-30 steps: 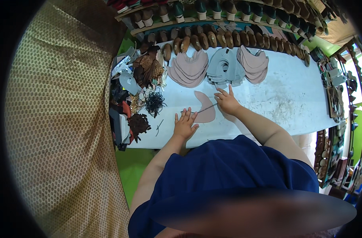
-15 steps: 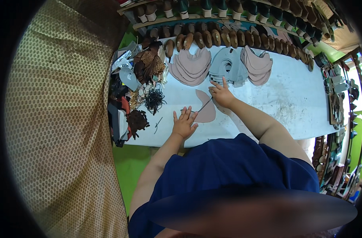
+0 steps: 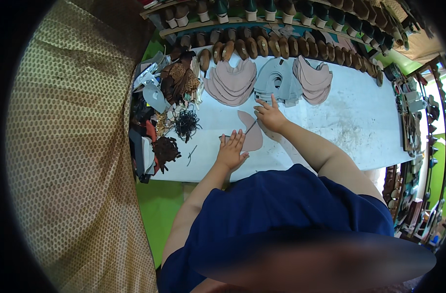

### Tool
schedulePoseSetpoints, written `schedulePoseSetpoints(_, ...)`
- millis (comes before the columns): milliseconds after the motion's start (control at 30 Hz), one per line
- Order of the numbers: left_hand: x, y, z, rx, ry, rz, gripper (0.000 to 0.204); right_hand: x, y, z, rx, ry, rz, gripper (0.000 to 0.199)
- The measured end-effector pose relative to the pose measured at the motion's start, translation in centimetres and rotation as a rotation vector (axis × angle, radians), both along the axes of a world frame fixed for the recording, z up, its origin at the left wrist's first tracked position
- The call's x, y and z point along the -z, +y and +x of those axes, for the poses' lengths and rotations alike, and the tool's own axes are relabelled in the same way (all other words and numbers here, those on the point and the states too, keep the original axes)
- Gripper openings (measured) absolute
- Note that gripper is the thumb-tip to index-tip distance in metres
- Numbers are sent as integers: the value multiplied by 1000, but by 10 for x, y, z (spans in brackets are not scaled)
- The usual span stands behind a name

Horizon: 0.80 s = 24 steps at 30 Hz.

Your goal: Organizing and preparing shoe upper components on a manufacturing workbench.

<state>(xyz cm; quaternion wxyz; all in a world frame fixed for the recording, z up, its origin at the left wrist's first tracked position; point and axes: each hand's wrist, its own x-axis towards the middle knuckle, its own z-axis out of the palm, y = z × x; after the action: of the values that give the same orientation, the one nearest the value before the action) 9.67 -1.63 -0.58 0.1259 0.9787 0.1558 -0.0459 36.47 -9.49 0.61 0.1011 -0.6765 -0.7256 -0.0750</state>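
Note:
A flat pinkish, curved cut piece point(image 3: 253, 140) lies on the white-covered table in front of me. A thin dark strip point(image 3: 251, 126) runs slantwise across it between my hands. My left hand point(image 3: 230, 152) lies palm down over the piece's left side and the strip, fingers stretched out. At the strip's far right end is my right hand point(image 3: 272, 118), its thumb and forefinger close together on it while the other fingers are spread. Their exact pinch is too small to make out clearly. Two thin dark strips point(image 3: 191, 155) lie loose to the left.
Beyond my hands lie stacked pinkish pieces point(image 3: 231, 85), grey pieces point(image 3: 277, 85) and another pinkish stack point(image 3: 315, 83). Shoe lasts point(image 3: 274, 47) line the table's back under shoe racks. Dark strips point(image 3: 186, 123) and brown scraps point(image 3: 166, 150) crowd the left, beside a patterned curtain point(image 3: 81, 161).
My left hand's fingers have drawn closer together, and the hand has slid slightly right over the piece. My right hand stays by the strip's far end. The whole view has shifted slightly.

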Motion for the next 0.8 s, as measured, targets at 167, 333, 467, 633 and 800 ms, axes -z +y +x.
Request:
schedulePoseSetpoints(167,-4,0,0,-7,21,-2,83,-14,15,-3,-31,8,-23,19)
schedulePoseSetpoints(333,-7,-2,1,-16,36,-2,82,-17,29,-9,-28,9,-54,20)
schedulePoseSetpoints(467,-5,-2,3,-30,48,-10,79,-9,29,-8,-11,-11,-45,22)
schedulePoseSetpoints(633,-6,-1,4,-53,62,-7,75,0,23,-8,23,-20,-41,26)
schedulePoseSetpoints(800,-9,-3,2,-54,43,-12,79,11,13,-8,64,-67,-21,28)
